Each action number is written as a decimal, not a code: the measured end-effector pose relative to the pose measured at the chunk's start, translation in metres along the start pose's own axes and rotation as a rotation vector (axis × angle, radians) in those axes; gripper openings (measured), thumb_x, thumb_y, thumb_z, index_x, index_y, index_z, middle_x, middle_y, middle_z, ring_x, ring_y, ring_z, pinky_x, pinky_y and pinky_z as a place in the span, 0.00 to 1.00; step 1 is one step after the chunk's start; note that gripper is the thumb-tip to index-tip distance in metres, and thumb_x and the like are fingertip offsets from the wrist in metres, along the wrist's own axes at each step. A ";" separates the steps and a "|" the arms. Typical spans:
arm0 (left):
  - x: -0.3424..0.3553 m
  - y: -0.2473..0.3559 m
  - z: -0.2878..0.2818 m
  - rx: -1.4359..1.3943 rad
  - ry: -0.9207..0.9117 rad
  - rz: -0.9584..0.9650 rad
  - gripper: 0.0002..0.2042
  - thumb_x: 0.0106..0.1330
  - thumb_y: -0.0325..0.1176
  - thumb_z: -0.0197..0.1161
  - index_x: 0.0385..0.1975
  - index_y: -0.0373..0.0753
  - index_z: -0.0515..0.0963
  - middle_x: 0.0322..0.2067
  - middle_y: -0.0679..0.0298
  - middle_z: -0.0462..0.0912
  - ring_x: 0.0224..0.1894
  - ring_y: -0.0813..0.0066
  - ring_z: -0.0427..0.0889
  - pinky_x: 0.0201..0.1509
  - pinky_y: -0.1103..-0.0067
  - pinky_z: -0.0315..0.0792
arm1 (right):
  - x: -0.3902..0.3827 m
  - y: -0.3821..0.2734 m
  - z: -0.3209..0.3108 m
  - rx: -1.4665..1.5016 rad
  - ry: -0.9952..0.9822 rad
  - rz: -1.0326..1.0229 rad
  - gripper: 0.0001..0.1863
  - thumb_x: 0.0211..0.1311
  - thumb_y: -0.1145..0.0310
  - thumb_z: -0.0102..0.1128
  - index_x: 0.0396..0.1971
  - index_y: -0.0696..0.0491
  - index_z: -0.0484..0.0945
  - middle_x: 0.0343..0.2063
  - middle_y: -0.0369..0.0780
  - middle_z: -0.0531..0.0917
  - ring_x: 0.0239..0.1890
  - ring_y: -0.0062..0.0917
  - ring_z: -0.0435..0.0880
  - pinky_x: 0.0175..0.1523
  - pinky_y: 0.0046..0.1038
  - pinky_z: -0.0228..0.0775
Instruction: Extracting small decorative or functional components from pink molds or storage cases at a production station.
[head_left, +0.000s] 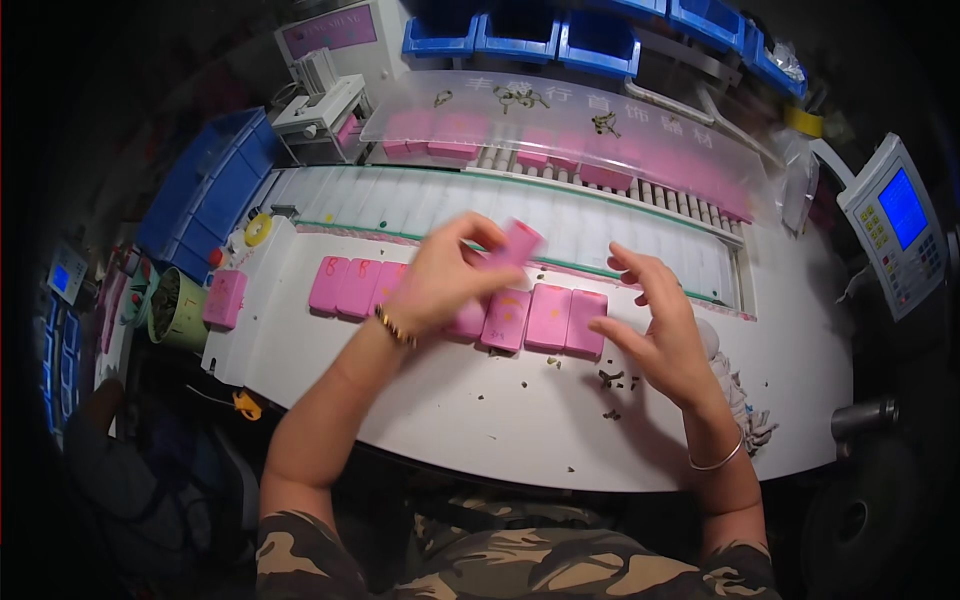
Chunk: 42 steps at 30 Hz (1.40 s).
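Observation:
My left hand [440, 275], with a beaded bracelet at the wrist, grips a pink block [520, 240] raised and tilted over a row of flat pink blocks [546, 315] on the white table, hiding part of that row. My right hand [655, 330] is open at the row's right end, fingers curved apart and its thumb beside the last block. Small dark bits [611, 379] lie scattered just in front of these blocks.
Behind the row are a white segmented track [633, 239] and a clear printed cover [660, 130] over pink blocks. Blue bins [600, 50] sit at the back, a blue crate [205, 175] and green bucket [183, 335] left, a keypad display [900, 205] right.

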<state>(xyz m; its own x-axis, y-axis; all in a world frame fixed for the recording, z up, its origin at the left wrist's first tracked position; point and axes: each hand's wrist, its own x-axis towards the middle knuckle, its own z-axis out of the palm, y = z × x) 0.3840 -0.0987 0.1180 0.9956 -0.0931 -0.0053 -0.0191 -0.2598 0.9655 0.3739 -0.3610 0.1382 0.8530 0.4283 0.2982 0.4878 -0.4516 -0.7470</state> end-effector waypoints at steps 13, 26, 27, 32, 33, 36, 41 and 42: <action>0.044 -0.028 -0.023 0.908 0.679 0.495 0.17 0.59 0.42 0.68 0.38 0.35 0.78 0.37 0.57 0.78 0.41 0.62 0.78 0.46 0.71 0.73 | -0.009 0.016 0.015 -0.325 -0.213 -0.051 0.42 0.40 0.68 0.74 0.59 0.61 0.65 0.53 0.50 0.72 0.57 0.46 0.69 0.61 0.39 0.65; -0.043 0.011 0.055 -0.594 -0.634 -0.144 0.27 0.62 0.32 0.67 0.60 0.32 0.67 0.51 0.62 0.77 0.50 0.77 0.77 0.53 0.78 0.73 | -0.038 -0.016 0.004 0.094 -0.020 -0.264 0.43 0.37 0.66 0.79 0.58 0.58 0.69 0.52 0.47 0.76 0.54 0.39 0.75 0.59 0.36 0.67; -0.044 0.011 0.055 -0.557 -0.646 -0.184 0.27 0.62 0.33 0.66 0.60 0.32 0.67 0.52 0.60 0.76 0.53 0.75 0.76 0.55 0.77 0.73 | -0.040 -0.016 0.005 0.085 -0.018 -0.262 0.43 0.38 0.66 0.79 0.58 0.58 0.69 0.52 0.46 0.76 0.53 0.39 0.75 0.58 0.35 0.67; -0.012 0.006 0.033 -0.128 -0.242 0.009 0.22 0.68 0.40 0.60 0.55 0.31 0.73 0.52 0.58 0.77 0.55 0.72 0.75 0.58 0.75 0.70 | -0.047 -0.014 0.005 0.123 0.013 -0.222 0.44 0.39 0.65 0.79 0.59 0.60 0.68 0.53 0.47 0.76 0.52 0.35 0.76 0.55 0.32 0.70; -0.002 0.006 0.024 0.175 -0.119 0.122 0.23 0.67 0.40 0.60 0.56 0.31 0.71 0.53 0.54 0.76 0.57 0.66 0.74 0.60 0.72 0.68 | -0.048 -0.012 0.004 0.124 0.015 -0.226 0.44 0.39 0.65 0.79 0.59 0.60 0.68 0.53 0.47 0.76 0.52 0.35 0.76 0.55 0.32 0.70; 0.034 -0.016 -0.009 0.764 0.169 0.302 0.24 0.67 0.40 0.59 0.58 0.31 0.69 0.56 0.47 0.73 0.60 0.55 0.71 0.64 0.67 0.63 | -0.046 -0.010 0.004 0.104 0.030 -0.228 0.44 0.38 0.66 0.80 0.59 0.60 0.68 0.53 0.47 0.76 0.52 0.35 0.76 0.55 0.32 0.70; 0.107 -0.040 -0.047 1.173 0.293 0.153 0.26 0.66 0.41 0.57 0.61 0.33 0.67 0.62 0.43 0.65 0.65 0.50 0.62 0.69 0.60 0.54 | -0.043 -0.013 0.002 0.074 0.046 -0.259 0.43 0.39 0.66 0.79 0.58 0.60 0.69 0.53 0.47 0.76 0.52 0.36 0.76 0.56 0.33 0.70; 0.123 -0.054 -0.059 1.245 0.407 0.140 0.25 0.66 0.41 0.56 0.60 0.35 0.68 0.61 0.44 0.66 0.65 0.50 0.63 0.68 0.59 0.55 | -0.042 -0.015 0.003 0.073 0.048 -0.269 0.43 0.39 0.66 0.79 0.58 0.60 0.69 0.53 0.47 0.76 0.52 0.36 0.76 0.56 0.33 0.70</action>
<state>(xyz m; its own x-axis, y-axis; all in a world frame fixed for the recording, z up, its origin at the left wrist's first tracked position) 0.5132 -0.0394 0.0805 0.9303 0.0462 0.3638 0.0236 -0.9975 0.0663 0.3299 -0.3702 0.1354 0.7035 0.4866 0.5180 0.6846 -0.2682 -0.6778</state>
